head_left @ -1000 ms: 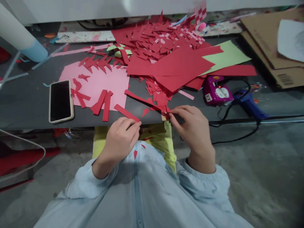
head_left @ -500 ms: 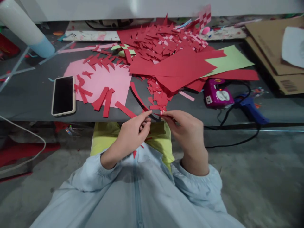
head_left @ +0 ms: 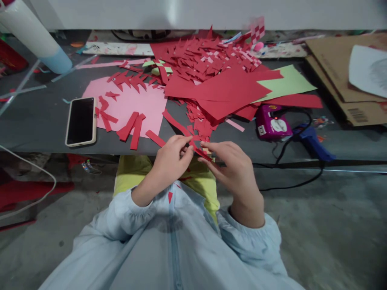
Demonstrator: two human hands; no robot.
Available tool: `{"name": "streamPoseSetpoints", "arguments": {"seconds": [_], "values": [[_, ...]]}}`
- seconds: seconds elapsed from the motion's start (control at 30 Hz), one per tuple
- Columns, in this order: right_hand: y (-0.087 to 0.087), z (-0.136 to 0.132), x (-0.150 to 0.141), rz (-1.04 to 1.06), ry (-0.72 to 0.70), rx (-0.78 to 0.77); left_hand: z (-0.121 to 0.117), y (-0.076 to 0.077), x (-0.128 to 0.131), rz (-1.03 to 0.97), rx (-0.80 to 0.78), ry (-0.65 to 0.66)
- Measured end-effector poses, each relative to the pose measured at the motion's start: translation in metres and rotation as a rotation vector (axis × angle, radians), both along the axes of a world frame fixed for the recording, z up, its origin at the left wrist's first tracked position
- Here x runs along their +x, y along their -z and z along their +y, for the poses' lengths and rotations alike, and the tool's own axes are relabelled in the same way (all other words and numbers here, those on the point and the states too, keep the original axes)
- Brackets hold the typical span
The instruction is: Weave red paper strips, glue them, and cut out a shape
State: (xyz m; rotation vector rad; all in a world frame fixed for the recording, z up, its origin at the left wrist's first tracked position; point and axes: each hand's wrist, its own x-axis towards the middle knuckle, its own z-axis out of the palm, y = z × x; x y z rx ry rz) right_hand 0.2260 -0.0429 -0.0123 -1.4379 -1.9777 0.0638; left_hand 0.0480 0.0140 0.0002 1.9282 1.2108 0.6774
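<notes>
A long red paper strip point(head_left: 174, 122) runs slantwise from the pink sheet's edge towards the table's front edge. My left hand point(head_left: 172, 160) is closed, its thumb and forefinger pinching the strip near its front end. Close by on the right, my right hand point(head_left: 232, 166) has its thumb and forefinger parted. The strip's front end point(head_left: 203, 153) lies between those fingertips; whether they touch it I cannot tell. A second red strip point(head_left: 155, 138) partly disappears behind my left hand. Small red paper scraps point(head_left: 202, 123) are heaped just beyond both hands.
Left of the pink sheet point(head_left: 130, 100) lies a phone point(head_left: 81, 121). Large red sheets point(head_left: 223, 90) overlap a pale green one point(head_left: 290, 84). On the right are a purple box point(head_left: 273, 124), a blue glue gun point(head_left: 314, 141) with its cord, and cardboard point(head_left: 329, 64). A bottle point(head_left: 34, 36) stands far left.
My left hand has moved right, from the shorter strip to the long one. The right hand has opened its pinch at the long strip's end. The camera view has shifted slightly.
</notes>
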Motion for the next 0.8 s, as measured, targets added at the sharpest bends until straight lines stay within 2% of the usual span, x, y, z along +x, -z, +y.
{"name": "streamPoseSetpoints", "arguments": {"seconds": [0.17, 0.4, 0.6, 0.8], "values": [[-0.003, 0.002, 0.000, -0.019, -0.039, -0.001, 0.001, 0.003, 0.000, -0.212, 0.066, -0.070], [-0.008, 0.005, -0.010, -0.019, 0.005, 0.021, -0.001, 0.003, -0.001, -0.604, -0.205, -0.137], [-0.012, 0.005, -0.018, 0.056, -0.005, 0.118, -0.010, -0.004, -0.008, -0.632, -0.335, -0.133], [-0.021, 0.004, -0.024, 0.154, -0.120, 0.112, -0.012, -0.007, -0.016, -0.589, -0.356, -0.152]]}}
